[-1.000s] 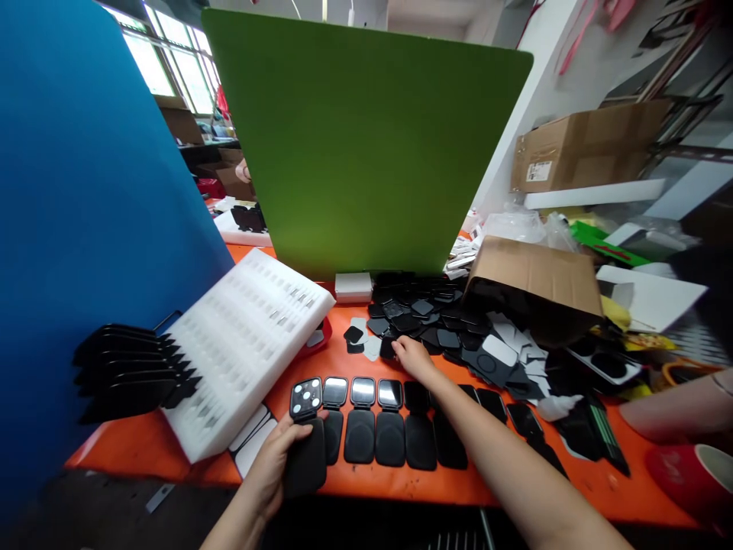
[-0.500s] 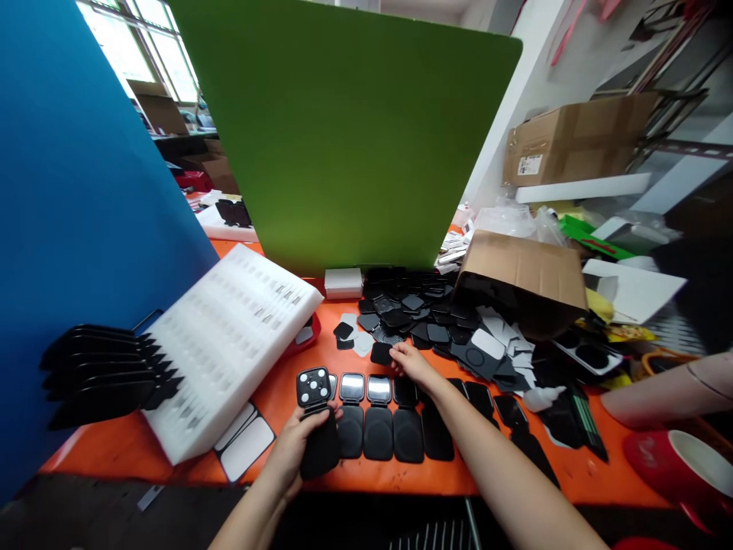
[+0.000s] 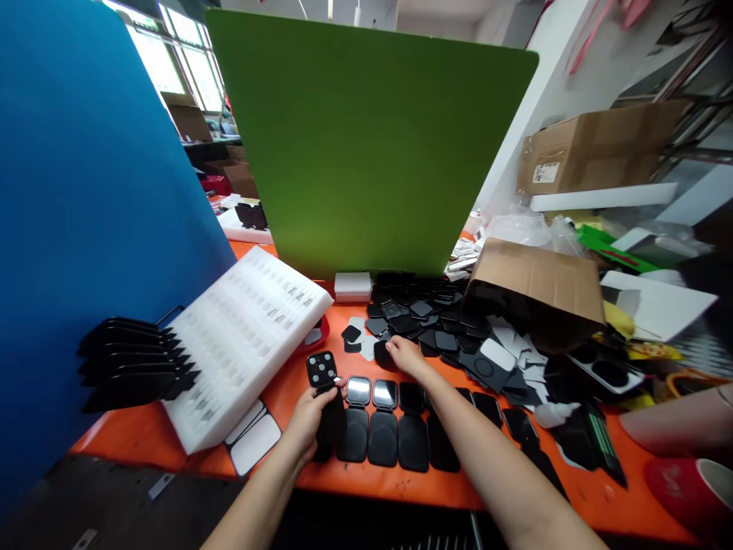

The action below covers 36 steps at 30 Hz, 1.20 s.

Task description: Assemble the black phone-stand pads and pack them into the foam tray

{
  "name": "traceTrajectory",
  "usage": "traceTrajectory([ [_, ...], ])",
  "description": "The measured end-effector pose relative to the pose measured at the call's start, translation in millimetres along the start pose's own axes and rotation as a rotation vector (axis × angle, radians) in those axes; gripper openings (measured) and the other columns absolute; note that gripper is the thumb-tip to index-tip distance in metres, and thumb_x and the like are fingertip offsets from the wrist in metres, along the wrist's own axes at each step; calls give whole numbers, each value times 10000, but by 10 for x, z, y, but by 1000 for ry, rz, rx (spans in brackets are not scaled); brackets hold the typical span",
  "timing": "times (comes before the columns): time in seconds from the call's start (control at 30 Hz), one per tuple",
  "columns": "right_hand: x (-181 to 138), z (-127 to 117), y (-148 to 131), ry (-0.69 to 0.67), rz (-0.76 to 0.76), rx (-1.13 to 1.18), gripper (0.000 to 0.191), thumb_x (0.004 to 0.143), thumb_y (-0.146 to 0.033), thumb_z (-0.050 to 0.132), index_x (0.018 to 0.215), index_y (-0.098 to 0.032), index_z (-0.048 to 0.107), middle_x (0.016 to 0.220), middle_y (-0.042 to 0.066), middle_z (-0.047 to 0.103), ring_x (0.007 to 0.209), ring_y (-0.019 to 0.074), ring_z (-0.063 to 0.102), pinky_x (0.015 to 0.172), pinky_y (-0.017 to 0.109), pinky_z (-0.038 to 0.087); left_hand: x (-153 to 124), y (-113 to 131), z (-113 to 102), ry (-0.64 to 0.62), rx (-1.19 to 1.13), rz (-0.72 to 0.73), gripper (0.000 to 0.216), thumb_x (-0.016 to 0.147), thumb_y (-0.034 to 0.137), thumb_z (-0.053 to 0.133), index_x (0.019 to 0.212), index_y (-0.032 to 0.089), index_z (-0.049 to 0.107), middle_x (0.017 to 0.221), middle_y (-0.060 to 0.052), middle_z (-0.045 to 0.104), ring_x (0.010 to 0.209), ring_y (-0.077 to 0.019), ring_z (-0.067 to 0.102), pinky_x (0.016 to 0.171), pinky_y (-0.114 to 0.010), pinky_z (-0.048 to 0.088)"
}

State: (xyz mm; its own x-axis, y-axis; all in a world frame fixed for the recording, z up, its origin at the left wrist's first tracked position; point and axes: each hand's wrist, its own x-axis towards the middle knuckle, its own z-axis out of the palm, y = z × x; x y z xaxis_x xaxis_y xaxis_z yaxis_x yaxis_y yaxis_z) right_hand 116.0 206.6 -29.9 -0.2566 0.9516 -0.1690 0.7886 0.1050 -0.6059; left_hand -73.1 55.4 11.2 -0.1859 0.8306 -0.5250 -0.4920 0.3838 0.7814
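At the front of the orange-covered table [image 3: 129, 439], the left hand [image 3: 305, 420] is closed around the lower body of a black hinged stand [image 3: 332, 416], thumb on top, held left of the row of hinged stands [image 3: 382, 439] and partly over its end. The right hand [image 3: 405, 355] has thumb and fingers pinched together on the edge of a black square plate [image 3: 381, 353], just in front of the heap of plates [image 3: 404, 323]. Compared with one second ago, the held stand sits farther from the table's front edge and nearer the plate, and more of the plate shows; this appears to narrow the working gap, though the two remain apart. The stand's long axis runs away from the person, leaning slightly left at the far end, where its dotted square panel [image 3: 321, 368] faces up, pale dots exposed.
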Motion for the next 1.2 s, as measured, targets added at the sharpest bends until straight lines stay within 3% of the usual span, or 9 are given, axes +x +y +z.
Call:
traceTrajectory([
  [0.27, -107, -125, 175, 69, 92, -45, 209, 807, -323, 436, 705, -184, 554, 767, 65, 601, 756, 191, 519, 597, 254, 285, 52, -49, -4, -15, -16, 3, 318, 638, 191, 656, 941, 95, 630, 749, -84, 664, 679, -169, 619, 537, -219, 451],
  [0.43, -209, -245, 228, 74, 56, 89, 231, 805, -324, 402, 653, -178, 499, 671, 36, 549, 694, 168, 500, 597, 247, 315, 64, -87, -21, -32, -13, -10, 359, 622, 227, 679, 952, 96, 625, 735, -83, 663, 640, -172, 617, 534, -237, 456],
  [0.6, -483, -257, 11, -32, -67, 317, 276, 838, -387, 304, 686, -188, 421, 577, -29, 463, 556, 109, 454, 543, 208, 364, 37, -112, 148, -42, -19, 22, 372, 615, 261, 710, 943, 120, 607, 797, -84, 664, 709, -175, 624, 573, -232, 464],
  [0.8, -894, -118, -300, -151, -186, 700, 345, 810, -515, 392, 711, -188, 442, 572, -37, 441, 517, 98, 424, 501, 211, 357, -118, -82, 423, -141, 26, 84, 372, 629, 299, 711, 945, 137, 599, 797, -67, 666, 699, -180, 625, 614, -256, 471],
  [0.97, -1030, -97, -386, 35, -163, 595, 310, 784, -484, 464, 749, -180, 513, 626, -22, 490, 571, 108, 450, 531, 218, 356, -170, -71, 420, -88, 179, 187, 356, 654, 325, 680, 945, 135, 604, 824, -80, 673, 743, -205, 627, 677, -290, 471],
  [1.1, -1104, -79, -464, 106, -115, 459, 314, 708, -494, 558, 781, -191, 519, 607, -32, 502, 557, 115, 455, 513, 217, 330, -189, -140, 427, -56, 251, 249, 355, 626, 307, 691, 930, 144, 610, 886, -84, 677, 829, -234, 623, 749, -315, 463],
  [1.2, -1102, -43, -501, 227, -57, 363, 326, 718, -514, 536, 670, -196, 484, 556, -33, 477, 533, 118, 440, 500, 222, 300, -215, -217, 461, -44, 293, 239, 377, 586, 288, 710, 920, 140, 614, 849, -77, 686, 823, -244, 627, 755, -329, 464],
])
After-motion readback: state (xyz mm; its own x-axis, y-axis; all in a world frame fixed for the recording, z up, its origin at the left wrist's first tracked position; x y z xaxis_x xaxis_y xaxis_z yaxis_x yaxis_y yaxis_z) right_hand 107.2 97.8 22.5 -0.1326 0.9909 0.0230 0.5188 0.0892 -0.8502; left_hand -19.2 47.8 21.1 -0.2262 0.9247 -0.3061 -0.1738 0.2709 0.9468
